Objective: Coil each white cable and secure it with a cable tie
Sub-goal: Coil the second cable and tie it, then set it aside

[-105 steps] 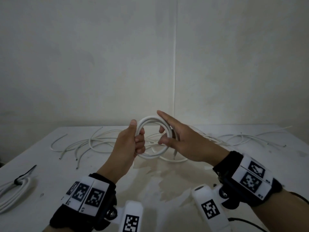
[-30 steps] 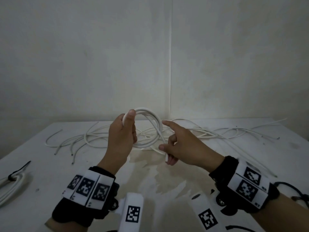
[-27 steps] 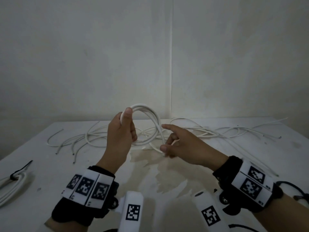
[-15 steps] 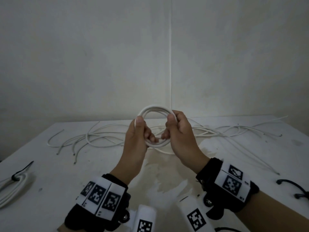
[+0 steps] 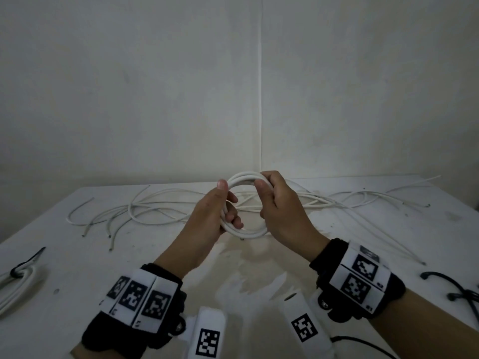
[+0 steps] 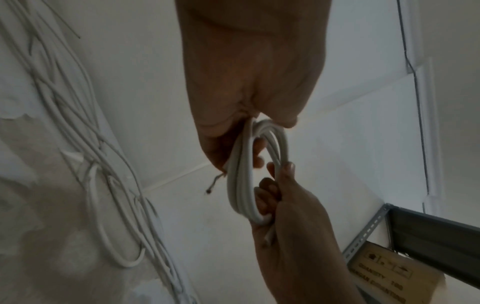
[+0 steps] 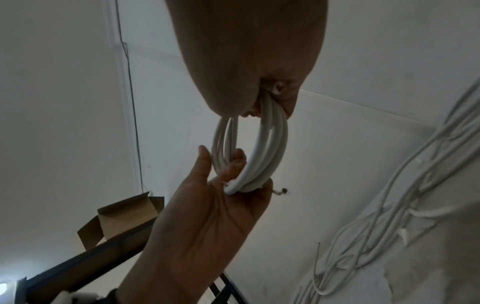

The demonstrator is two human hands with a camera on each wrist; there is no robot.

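Observation:
A white cable wound into a small coil (image 5: pixel 249 232) hangs in the air above the table's middle, held by both hands. My left hand (image 5: pixel 228 200) grips the coil's left side, thumb up along the top and fingers curled through the ring. On the right side my right hand (image 5: pixel 264 183) has its thumb and fingers wrapped round the strands. In the left wrist view the coil (image 6: pixel 240 185) shows a bare wire end (image 6: pixel 214 183) sticking out near my left palm. The right wrist view shows the same coil (image 7: pixel 271 148) between both hands.
Several loose white cables (image 5: pixel 160 204) sprawl across the back of the white table (image 5: pixel 77 268), reaching right (image 5: pixel 363 196). A tied coil (image 5: pixel 15 283) lies at the left edge. Black cable ties (image 5: pixel 456 288) lie at the right edge. Metal shelving (image 6: pixel 428 232) and a cardboard box (image 7: pixel 122 216) stand beyond.
My right hand, which was pinching the cable's free end, brought it to the coil and closed round the coil's right side. Both hands now hold the finished ring closer together.

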